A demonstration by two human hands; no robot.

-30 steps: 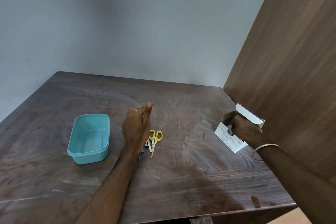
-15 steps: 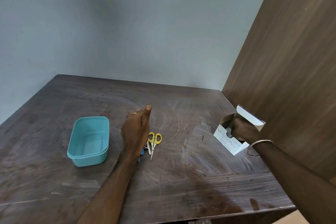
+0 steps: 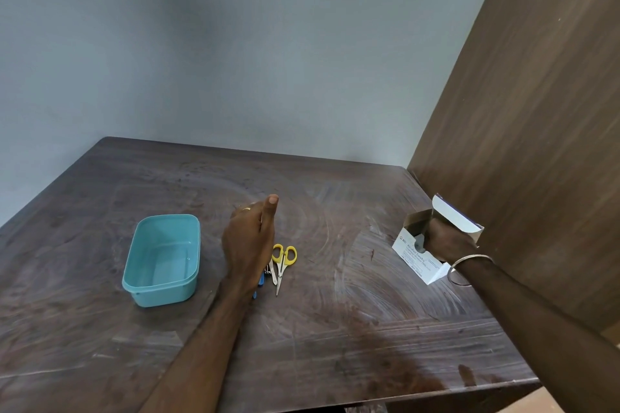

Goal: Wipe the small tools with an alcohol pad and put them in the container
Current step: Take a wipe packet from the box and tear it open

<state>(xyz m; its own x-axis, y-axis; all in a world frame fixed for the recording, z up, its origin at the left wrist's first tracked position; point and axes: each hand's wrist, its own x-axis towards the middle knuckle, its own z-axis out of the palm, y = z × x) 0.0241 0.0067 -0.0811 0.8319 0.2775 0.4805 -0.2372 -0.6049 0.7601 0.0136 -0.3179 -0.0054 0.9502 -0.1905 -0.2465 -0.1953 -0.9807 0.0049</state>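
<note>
A pair of small yellow-handled scissors (image 3: 283,256) lies on the dark wooden table (image 3: 335,329) next to a silver tool (image 3: 272,273) and a blue-handled tool (image 3: 260,280). My left hand (image 3: 248,241) partly hides these tools; it is held edge-on over them with the thumb straight and holds nothing. To its left stands an empty teal plastic container (image 3: 164,295). At the right, my right hand (image 3: 448,240) reaches into an open white alcohol-swab box (image 3: 414,256), and its fingers are hidden inside.
A tall brown wooden panel (image 3: 536,144) rises right behind the swab box along the table's right side. A grey wall backs the table. The table's front edge runs close below my forearms.
Both hands stay almost where they were, the right one still inside the box. Only the view shifts slightly.
</note>
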